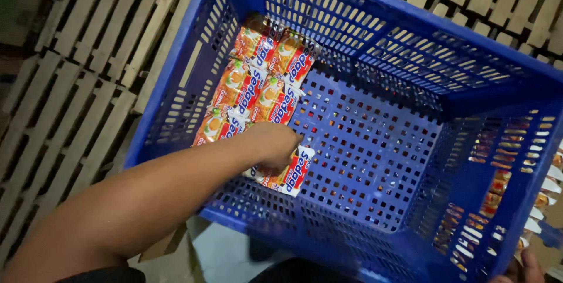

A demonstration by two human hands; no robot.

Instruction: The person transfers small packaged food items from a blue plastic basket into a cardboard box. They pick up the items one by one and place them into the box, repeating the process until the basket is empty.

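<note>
Head view, looking steeply down: a large blue perforated plastic crate [375, 142] with lattice walls fills most of the frame and rests on a floor of pale wooden slatted pallets [88, 66]. The person's left hand [274, 145] reaches in over the near-left wall, forearm bare, with the fingers curled downward onto a flat orange, red and white foil packet [293, 173] lying on the crate's bottom near the front-left corner; the hand covers the upper half of that packet, and the fingers appear closed about its edge, though the grip itself is hidden under the knuckles. Beyond the hand, along the left wall, more flat orange-and-red foil packets [264, 78] of the same kind lie face up in two neat columns, edges touching or slightly overlapping, running from the hand's position to the far-left corner. The rest of the crate's perforated bottom, to the right of these columns, shows only its grid of holes. At the lower right edge, only the fingertips of the right hand [525, 268] are visible, resting against the outside of the crate's near-right corner; how far that hand is open cannot be told. Through the lattice of the right wall, a further stack of similar orange packets [548, 186] is visible outside the crate, just beside it.
</note>
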